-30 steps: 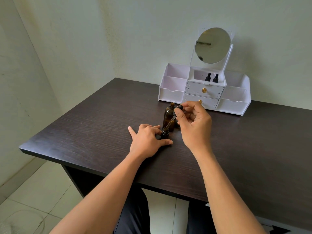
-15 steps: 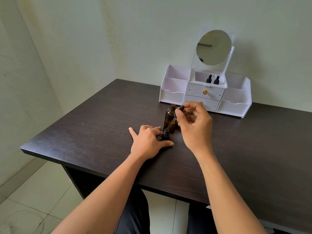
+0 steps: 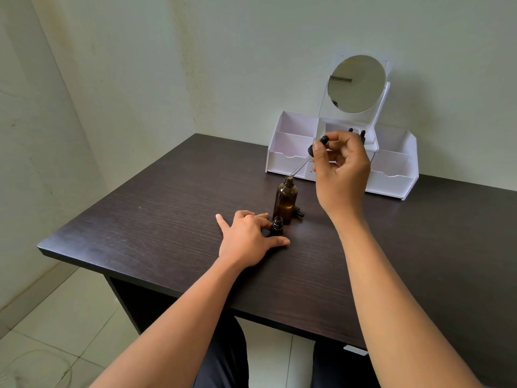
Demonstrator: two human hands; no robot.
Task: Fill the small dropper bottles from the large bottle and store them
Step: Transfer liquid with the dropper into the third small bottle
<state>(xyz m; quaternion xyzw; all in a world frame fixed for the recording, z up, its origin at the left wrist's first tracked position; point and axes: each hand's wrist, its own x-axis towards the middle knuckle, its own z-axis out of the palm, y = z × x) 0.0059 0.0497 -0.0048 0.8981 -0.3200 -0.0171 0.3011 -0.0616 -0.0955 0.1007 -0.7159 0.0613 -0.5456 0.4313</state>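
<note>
We see a dark wooden table (image 3: 167, 214) from above, with two bare forearms reaching onto it. The left hand (image 3: 247, 242) rests palm-down on the tabletop, its thumb and forefinger closed around the base of a small dropper bottle (image 3: 277, 226), which stands upright and uncapped just in front of the knuckles. Directly behind this small bottle, and touching or nearly touching it, stands the large amber bottle (image 3: 285, 201), also upright with its neck open. A small dark object (image 3: 298, 212) lies on the table at the large bottle's right; we cannot tell what it is.

The right hand (image 3: 342, 170) is raised above the table, behind and to the right of the large bottle. It pinches the black rubber bulb of a dropper (image 3: 306, 159) between thumb and fingertips. The glass pipette slants down and to the left from the hand, and its tip sits at the mouth of the large bottle.

At the table's far edge stands a white organiser (image 3: 288, 159) with open compartments and a round mirror (image 3: 356, 84). Two capped dropper bottles (image 3: 362, 134) show in its central upper compartment, partly hidden by the right hand.
</note>
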